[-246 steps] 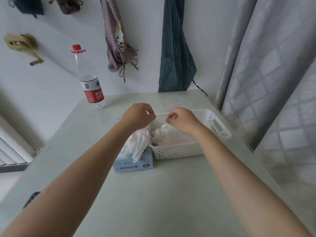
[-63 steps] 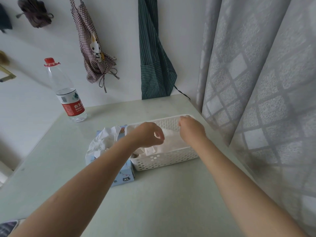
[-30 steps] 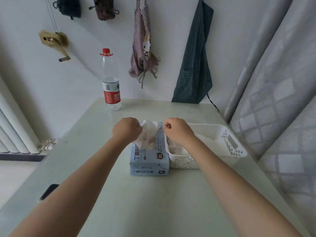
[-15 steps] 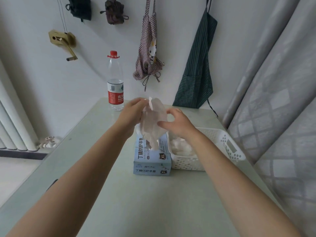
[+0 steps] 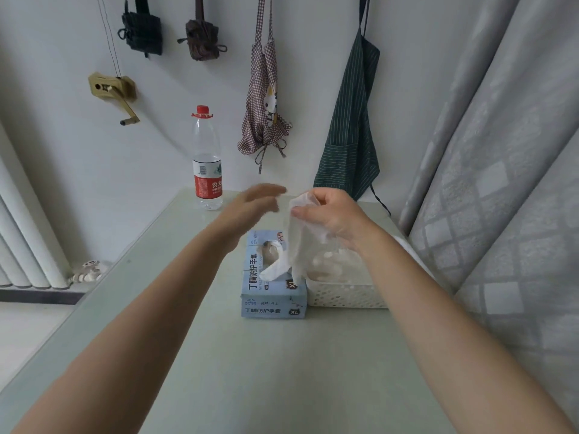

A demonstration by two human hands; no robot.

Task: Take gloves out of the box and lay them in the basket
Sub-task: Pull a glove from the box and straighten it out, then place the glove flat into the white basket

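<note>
Gloves' blue box sits mid-table, touching the white basket on its right, where more gloves lie. The right hand, raised above both, pinches a hanging white glove. The left hand, blurred, fingers spread, holds nothing, just left. Another glove pokes from the box.

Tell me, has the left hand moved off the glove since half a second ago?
Yes. The left hand has let go and drifted left, toward the water bottle, open and blurred. The right hand alone pinches the glove above the glove box.
</note>
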